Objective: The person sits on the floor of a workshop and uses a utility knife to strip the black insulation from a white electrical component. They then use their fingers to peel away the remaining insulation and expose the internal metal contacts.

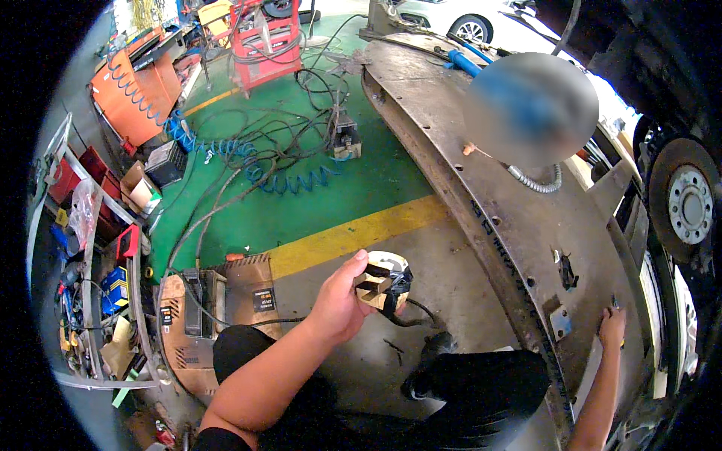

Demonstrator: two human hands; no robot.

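Observation:
My left hand (342, 297) is raised over the floor in the middle, its fingers wrapped around a chunky tan-and-black piece (391, 284) with a pale rounded top and black strips across it. I cannot tell its exact kind. At the right, my right hand (612, 328) is low over the big brown metal platform (481, 173), fingers closed. A small dark tip shows above these fingers; what it belongs to is hidden. Near that hand lie a small grey metal plate (560, 322) and a black bent scrap (567, 272).
A brake disc (683, 197) on a raised car stands right of the platform. Flexible metal tubing (538, 183) and a blue tool (461, 63) lie on it. Left are a cluttered cart (89, 278), flattened cardboard (237, 297), tangled hoses (282, 143) and a red trolley (265, 56).

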